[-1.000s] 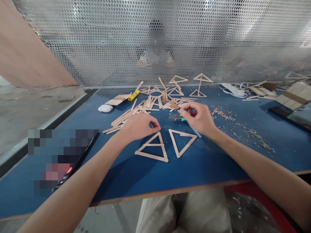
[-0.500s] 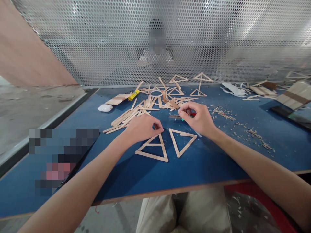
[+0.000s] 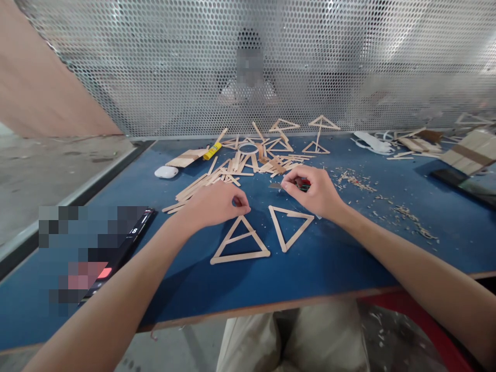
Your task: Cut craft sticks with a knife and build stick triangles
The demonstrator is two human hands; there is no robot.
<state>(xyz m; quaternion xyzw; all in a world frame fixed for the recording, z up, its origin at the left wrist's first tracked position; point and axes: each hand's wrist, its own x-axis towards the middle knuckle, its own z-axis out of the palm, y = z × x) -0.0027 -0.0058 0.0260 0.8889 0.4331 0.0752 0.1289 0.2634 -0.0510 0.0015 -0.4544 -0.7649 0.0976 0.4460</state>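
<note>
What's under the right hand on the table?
Under the right hand, a thin tool with a red bit shows between the fingers, above the right triangle. The palm covers the tool's remainder.

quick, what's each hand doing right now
Left hand: fingers pinched at the apex of the wooden craft-stick triangle.
Right hand: closed on a small red-and-dark tool.

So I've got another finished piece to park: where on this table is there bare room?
Bare blue lies between the two stick triangles and the near table edge, also right of the right hand. The loose stick pile beyond both hands is crowded.
</note>
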